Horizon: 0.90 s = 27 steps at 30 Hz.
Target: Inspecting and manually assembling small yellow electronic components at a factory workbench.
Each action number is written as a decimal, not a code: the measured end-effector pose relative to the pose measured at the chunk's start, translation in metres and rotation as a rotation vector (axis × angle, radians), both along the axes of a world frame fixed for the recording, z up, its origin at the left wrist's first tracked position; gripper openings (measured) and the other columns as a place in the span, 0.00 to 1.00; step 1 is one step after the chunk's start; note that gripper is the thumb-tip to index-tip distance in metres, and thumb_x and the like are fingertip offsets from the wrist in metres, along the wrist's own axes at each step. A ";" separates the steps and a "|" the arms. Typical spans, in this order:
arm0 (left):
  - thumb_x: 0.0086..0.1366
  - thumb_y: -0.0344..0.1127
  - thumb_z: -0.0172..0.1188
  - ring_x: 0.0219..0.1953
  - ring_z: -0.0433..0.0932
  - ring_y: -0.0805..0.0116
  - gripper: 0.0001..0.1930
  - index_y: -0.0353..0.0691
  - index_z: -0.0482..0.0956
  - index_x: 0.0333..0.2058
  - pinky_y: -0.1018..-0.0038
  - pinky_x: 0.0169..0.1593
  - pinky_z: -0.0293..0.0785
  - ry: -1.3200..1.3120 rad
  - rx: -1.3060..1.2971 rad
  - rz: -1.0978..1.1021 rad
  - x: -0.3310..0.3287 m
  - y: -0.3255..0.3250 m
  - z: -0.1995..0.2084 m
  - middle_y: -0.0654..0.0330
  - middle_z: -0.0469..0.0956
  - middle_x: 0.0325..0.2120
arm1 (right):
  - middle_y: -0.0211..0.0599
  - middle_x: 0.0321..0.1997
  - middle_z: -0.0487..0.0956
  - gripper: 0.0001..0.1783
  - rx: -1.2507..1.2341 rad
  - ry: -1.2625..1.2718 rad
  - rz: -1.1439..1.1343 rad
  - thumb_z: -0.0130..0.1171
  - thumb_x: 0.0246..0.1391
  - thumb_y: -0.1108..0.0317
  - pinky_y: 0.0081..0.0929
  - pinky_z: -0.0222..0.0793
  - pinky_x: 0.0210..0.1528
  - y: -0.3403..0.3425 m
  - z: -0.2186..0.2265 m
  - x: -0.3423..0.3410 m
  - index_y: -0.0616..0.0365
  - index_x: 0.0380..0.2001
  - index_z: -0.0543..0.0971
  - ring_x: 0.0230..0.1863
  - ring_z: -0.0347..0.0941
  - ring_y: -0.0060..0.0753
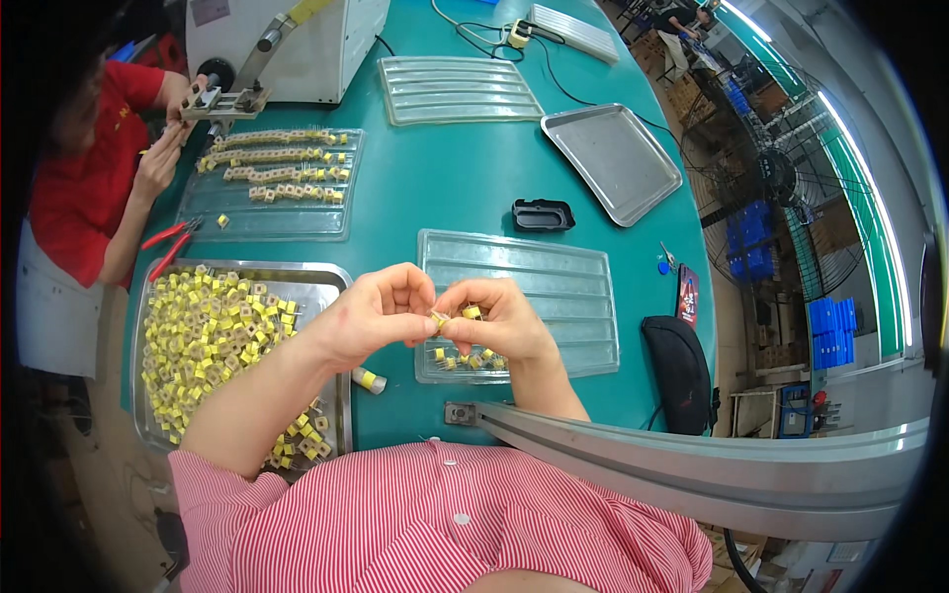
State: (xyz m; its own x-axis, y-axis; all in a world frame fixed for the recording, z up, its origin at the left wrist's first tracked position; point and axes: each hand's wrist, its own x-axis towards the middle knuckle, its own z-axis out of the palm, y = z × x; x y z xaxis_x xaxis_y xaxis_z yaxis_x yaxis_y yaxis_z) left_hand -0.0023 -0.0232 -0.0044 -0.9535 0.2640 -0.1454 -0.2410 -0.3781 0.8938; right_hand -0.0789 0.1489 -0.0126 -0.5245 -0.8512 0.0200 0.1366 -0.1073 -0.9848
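Observation:
My left hand [381, 304] is closed in a pinch, thumb against fingers, on a small yellow-taped coil [439, 319]. My right hand [502, 318] meets it there, its thumb and fingertips on the same coil. A second yellow-taped coil [472, 312] sits in the curl of my right fingers. Both hands are above the near left part of a clear ribbed plastic tray [563, 287]. Several more coils [473, 361] with thin wire leads lie in that tray, just under my right hand, which partly hides them.
Left of me, a metal tray [341, 287] holds a heap of yellow coils [203, 336]. Beyond it are red-handled cutters [173, 242] and a tray with rows of coils [287, 173]. A co-worker [94, 168] sits at a machine. A metal rail [633, 455] crosses near my right forearm.

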 end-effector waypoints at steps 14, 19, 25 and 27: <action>0.51 0.30 0.57 0.26 0.70 0.78 0.11 0.35 0.66 0.32 0.82 0.26 0.68 0.111 -0.318 0.080 0.002 -0.001 -0.004 0.64 0.70 0.23 | 0.32 0.20 0.73 0.09 0.164 0.134 -0.086 0.59 0.39 0.76 0.11 0.63 0.17 -0.009 -0.006 0.004 0.65 0.27 0.72 0.19 0.67 0.16; 0.53 0.32 0.55 0.23 0.70 0.78 0.08 0.34 0.69 0.28 0.82 0.26 0.68 0.105 -0.414 0.119 -0.007 -0.019 -0.013 0.63 0.71 0.21 | 0.36 0.27 0.74 0.16 0.128 0.099 -0.140 0.56 0.42 0.77 0.11 0.63 0.17 -0.016 -0.011 0.006 0.64 0.37 0.67 0.20 0.68 0.16; 0.54 0.30 0.54 0.24 0.71 0.78 0.05 0.34 0.70 0.27 0.82 0.27 0.68 0.092 -0.447 0.141 -0.009 -0.033 -0.012 0.64 0.71 0.20 | 0.34 0.27 0.74 0.12 0.172 -0.122 -0.215 0.54 0.44 0.75 0.07 0.55 0.13 -0.019 -0.007 0.003 0.62 0.35 0.69 0.17 0.66 0.13; 0.54 0.28 0.53 0.23 0.70 0.78 0.04 0.34 0.70 0.27 0.82 0.27 0.67 0.116 -0.390 0.050 -0.005 -0.022 -0.015 0.64 0.71 0.20 | 0.34 0.26 0.74 0.10 0.197 -0.137 -0.182 0.54 0.45 0.73 0.06 0.54 0.12 -0.023 -0.015 0.004 0.63 0.33 0.70 0.16 0.65 0.13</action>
State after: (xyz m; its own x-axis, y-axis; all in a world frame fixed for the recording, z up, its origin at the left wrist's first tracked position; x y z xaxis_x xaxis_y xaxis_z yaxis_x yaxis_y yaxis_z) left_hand -0.0068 -0.0447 -0.0198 -0.9797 0.1630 -0.1164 -0.1203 -0.0140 0.9926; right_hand -0.0746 0.1262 -0.0271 -0.6551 -0.7236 -0.2173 0.2652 0.0491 -0.9629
